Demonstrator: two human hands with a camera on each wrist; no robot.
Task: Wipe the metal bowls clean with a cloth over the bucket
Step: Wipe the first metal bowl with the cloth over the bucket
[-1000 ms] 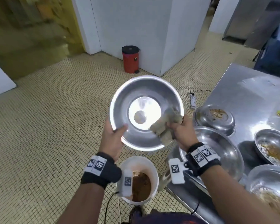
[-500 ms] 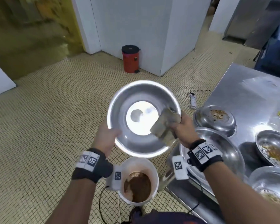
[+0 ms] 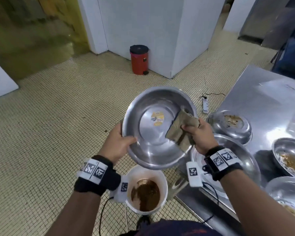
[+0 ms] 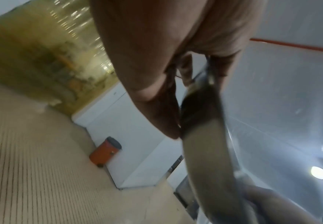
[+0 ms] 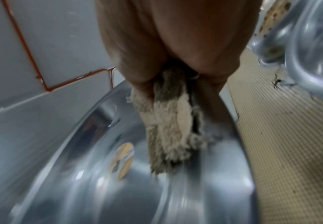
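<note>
A large metal bowl (image 3: 153,133) with a yellow sticker on its bottom is held tilted above the white bucket (image 3: 146,195), which holds brown slop. My left hand (image 3: 119,142) grips the bowl's left rim, thumb inside; the left wrist view shows the rim (image 4: 204,136) edge-on between thumb and fingers. My right hand (image 3: 199,135) clutches a grey-brown cloth (image 3: 180,132) against the bowl's right inner wall. The right wrist view shows the frayed cloth (image 5: 172,136) lying on the shiny inside of the bowl (image 5: 99,181).
A steel table (image 3: 262,99) stands to the right with several metal bowls; one upturned bowl (image 3: 230,125) and two others (image 3: 291,157) carry food residue. A red pedal bin (image 3: 139,59) stands by the white wall. A power strip (image 3: 205,104) lies on the tiled floor.
The bowl has dropped lower and tilted, so the glare is gone and its sticker shows. My right hand with the cloth has stayed on the right inner wall.
</note>
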